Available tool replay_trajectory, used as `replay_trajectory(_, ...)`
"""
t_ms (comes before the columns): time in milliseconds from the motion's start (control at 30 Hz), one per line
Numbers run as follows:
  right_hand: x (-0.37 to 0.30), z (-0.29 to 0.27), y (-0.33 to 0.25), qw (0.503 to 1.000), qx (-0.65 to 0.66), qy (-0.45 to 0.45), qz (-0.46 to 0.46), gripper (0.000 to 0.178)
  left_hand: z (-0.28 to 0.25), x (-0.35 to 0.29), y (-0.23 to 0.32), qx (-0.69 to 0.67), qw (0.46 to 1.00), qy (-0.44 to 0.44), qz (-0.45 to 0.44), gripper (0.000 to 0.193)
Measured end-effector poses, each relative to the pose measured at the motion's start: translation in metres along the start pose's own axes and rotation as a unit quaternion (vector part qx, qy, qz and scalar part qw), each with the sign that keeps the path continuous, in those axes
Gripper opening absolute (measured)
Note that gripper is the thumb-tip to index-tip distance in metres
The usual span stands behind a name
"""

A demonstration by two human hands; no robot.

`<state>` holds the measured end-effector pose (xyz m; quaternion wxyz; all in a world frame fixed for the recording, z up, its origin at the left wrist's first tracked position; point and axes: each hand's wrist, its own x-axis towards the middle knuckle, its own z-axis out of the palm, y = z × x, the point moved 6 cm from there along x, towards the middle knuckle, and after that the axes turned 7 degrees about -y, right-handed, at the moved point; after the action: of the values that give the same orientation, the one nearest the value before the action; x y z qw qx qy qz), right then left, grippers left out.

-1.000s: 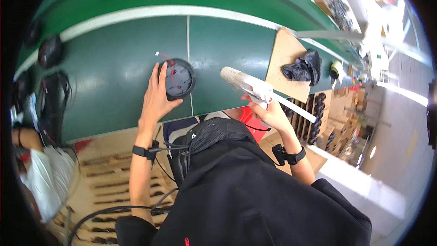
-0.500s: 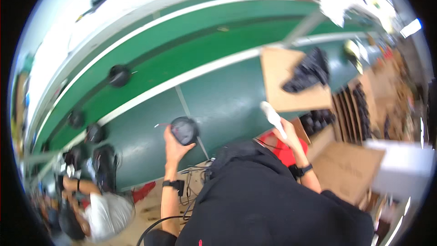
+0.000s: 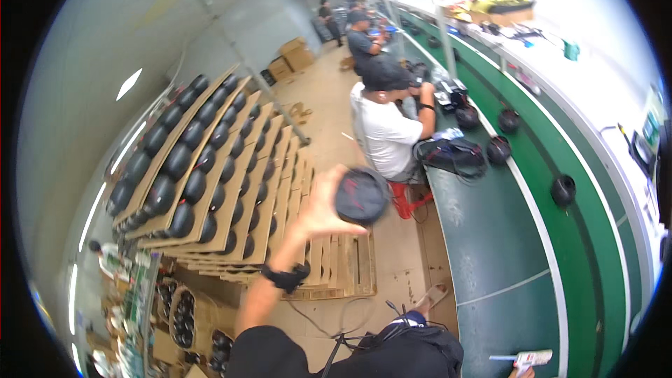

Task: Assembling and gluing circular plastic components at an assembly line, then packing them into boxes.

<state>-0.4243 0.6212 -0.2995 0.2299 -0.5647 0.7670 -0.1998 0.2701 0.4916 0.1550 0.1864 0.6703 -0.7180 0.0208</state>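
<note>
My left hand is raised in front of me, its thumb and fingers around a black round housing with faint red marks on its dark face. At the lower right edge, only the fingertips of my right hand show. They grip a white tube with a thin nozzle, held over the dark green bench. Left of the held housing stands a tall stack of cardboard layers with rows of similar black round housings on them.
Several black housings sit on the green conveyor belt at right. A person in a white shirt sits at the bench beside a black bag. The stack rests on a wooden pallet. Cables hang near my legs.
My view has swung left from the bench to the cardboard stack. My left hand has carried the black housing off the bench side toward the stack. My right hand still holds the white tube.
</note>
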Motion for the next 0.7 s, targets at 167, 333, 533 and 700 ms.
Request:
replay_trajectory(167, -0.007, 0.005, 0.038, 0.963, -0.267, 0.038, -0.031, 0.057, -0.243, -0.09, -0.048, 0.068, 0.948, 0.224, -0.217, 0.117)
replay_trajectory(333, 0.031, 0.042, 0.025, 0.974, -0.216, 0.066, 0.011, 0.065, -0.403, -0.213, -0.138, 0.055, 0.816, 0.425, -0.388, 0.109)
replay_trajectory(533, 0.07, 0.108, -0.048, 0.994, -0.061, 0.08, -0.044, 0.056, -0.483, -0.357, -0.242, -0.031, 0.721, 0.491, -0.488, 0.091)
replay_trajectory(700, 0.098, 0.159, -0.119, 0.991, 0.064, 0.084, -0.084, 0.049, -0.476, -0.382, -0.298, 0.074, 0.712, 0.487, -0.501, 0.069)
